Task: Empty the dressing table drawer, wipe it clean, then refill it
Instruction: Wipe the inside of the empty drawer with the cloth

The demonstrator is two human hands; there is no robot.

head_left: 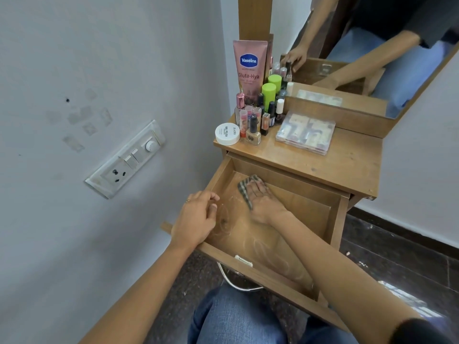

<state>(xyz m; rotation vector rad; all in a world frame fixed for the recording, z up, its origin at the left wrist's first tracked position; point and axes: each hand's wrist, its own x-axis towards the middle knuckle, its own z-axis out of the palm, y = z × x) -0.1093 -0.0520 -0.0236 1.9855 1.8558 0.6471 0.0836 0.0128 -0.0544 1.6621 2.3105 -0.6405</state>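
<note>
Head view: right hand [260, 197] flat on cloth [244, 188], seemingly pressing

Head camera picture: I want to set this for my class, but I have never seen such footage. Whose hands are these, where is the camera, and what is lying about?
There is no machine here. A person wears one camera on the head, looking down at their own hands. The right hand presses a checked cloth flat on the floor of the open, emptied drawer. The left hand rests on the drawer's left edge and holds nothing. On the dressing table top stand a Vaseline tube, nail polish bottles, a white jar and a clear plastic box. The mirror behind repeats the arms.
</note>
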